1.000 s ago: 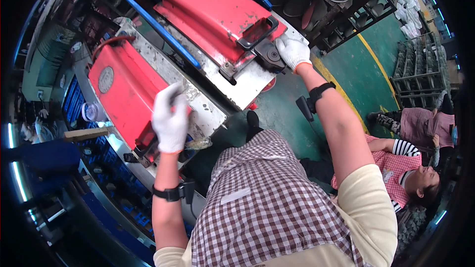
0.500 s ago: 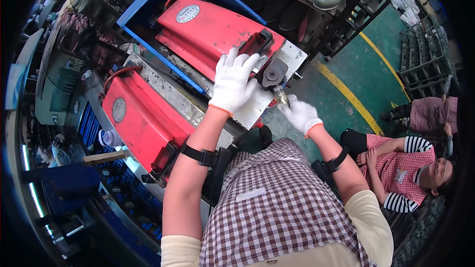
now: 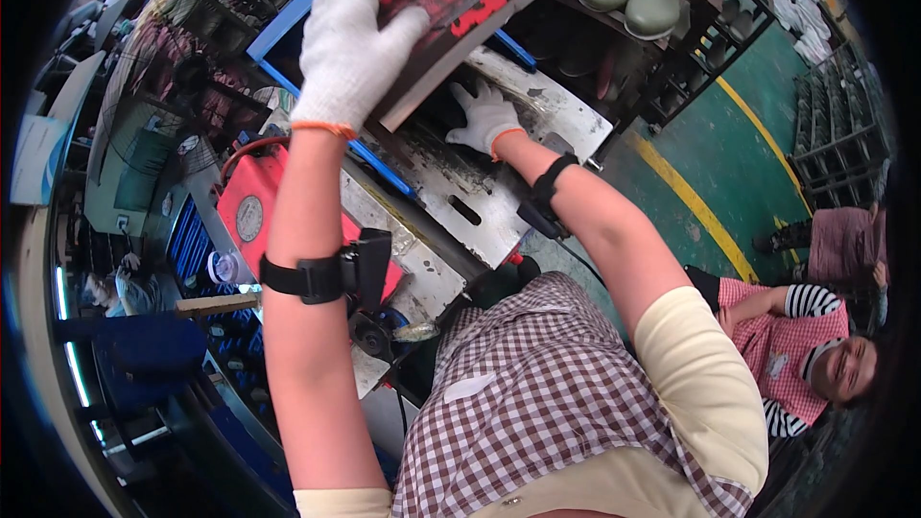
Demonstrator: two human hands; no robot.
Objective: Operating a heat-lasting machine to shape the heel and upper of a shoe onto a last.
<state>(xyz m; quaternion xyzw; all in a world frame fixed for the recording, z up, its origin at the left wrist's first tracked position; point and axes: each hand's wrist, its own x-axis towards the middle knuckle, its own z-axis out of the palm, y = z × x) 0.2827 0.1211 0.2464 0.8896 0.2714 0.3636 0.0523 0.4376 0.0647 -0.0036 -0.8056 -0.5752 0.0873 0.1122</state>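
Note:
A red machine cover (image 3: 451, 19), scuffed and tilted up, is held at its left edge by my left hand (image 3: 350, 43), in a white knit glove, fingers over one side and thumb on the other. Below the raised cover, my right hand (image 3: 487, 120), also gloved, reaches in over the worn metal bed (image 3: 518, 82) with its fingers spread; what its fingertips touch is in shadow. A dark round tool (image 3: 372, 334) with a clear yellowish handle lies by the second red machine (image 3: 251, 216), left of my apron.
A blue bin (image 3: 278, 29) surrounds the raised-cover machine. Green shoe-shaped forms (image 3: 654, 2) crowd a rack at the back. Rightward, a person in a pink checked apron (image 3: 782, 326) sits close to my right arm. A yellow line (image 3: 710, 221) crosses the green floor.
The nearer-back red cover has been lifted by my left hand. My right hand has let go of the tool, now left by the other machine, and moved in under the cover.

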